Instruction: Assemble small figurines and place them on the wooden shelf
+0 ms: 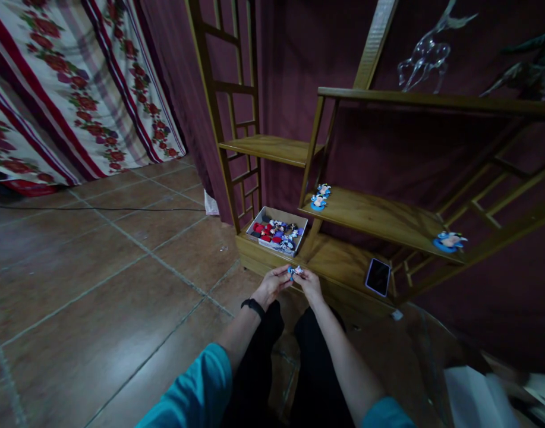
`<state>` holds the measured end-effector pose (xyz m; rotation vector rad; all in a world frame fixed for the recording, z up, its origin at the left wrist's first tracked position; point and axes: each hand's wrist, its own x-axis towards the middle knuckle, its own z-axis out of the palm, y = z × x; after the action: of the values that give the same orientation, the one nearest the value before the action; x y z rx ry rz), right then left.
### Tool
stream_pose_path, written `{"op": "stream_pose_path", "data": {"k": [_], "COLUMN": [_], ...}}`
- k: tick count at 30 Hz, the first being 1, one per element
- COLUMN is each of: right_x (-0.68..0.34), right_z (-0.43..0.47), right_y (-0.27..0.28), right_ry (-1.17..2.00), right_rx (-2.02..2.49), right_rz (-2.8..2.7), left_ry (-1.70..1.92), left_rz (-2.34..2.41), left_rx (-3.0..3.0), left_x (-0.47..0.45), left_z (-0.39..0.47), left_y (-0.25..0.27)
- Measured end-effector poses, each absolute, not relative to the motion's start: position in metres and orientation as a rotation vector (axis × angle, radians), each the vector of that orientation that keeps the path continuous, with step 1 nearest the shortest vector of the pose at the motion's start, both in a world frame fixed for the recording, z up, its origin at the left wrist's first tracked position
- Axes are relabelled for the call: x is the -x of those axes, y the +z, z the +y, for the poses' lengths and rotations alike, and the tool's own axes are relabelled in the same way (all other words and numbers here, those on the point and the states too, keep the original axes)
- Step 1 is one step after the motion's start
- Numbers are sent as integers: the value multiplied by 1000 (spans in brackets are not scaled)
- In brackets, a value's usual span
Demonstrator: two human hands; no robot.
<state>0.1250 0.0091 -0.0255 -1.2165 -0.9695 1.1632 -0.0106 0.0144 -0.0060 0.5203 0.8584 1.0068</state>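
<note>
Between my two hands, in front of the shelf's lower edge, is a small blue-and-white figurine [295,271] on a round blue base. My left hand [274,284] pinches it from the left, at the base. From the right, the fingers of my right hand [309,284] close on its pale upper part. Just beyond my hands, a shallow white box [272,245] sits on the bottom shelf. It holds several small figurines [276,232] in red, black, white and purple, jumbled together.
Two similar blue-based figurines [319,201] stand on the middle shelf [370,211], with another figurine [449,241] at its right end. A dark-screened tablet [378,277] lies on the bottom shelf. A clear deer ornament [426,56] tops the wooden shelf unit [272,147]. White paper [472,392] is at lower right.
</note>
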Motion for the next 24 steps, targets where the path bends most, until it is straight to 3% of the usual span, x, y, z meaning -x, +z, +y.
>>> {"op": "stream_pose_path", "data": {"k": [24], "right_x": [-126], "right_z": [2], "right_y": [-10], "right_ry": [1276], "right_rx": [1196], "right_rz": [-860], "left_ry": [1060], "left_rz": [716], "left_rx": [-396], "left_x": [6], "left_z": [11], "left_y": [2]}}
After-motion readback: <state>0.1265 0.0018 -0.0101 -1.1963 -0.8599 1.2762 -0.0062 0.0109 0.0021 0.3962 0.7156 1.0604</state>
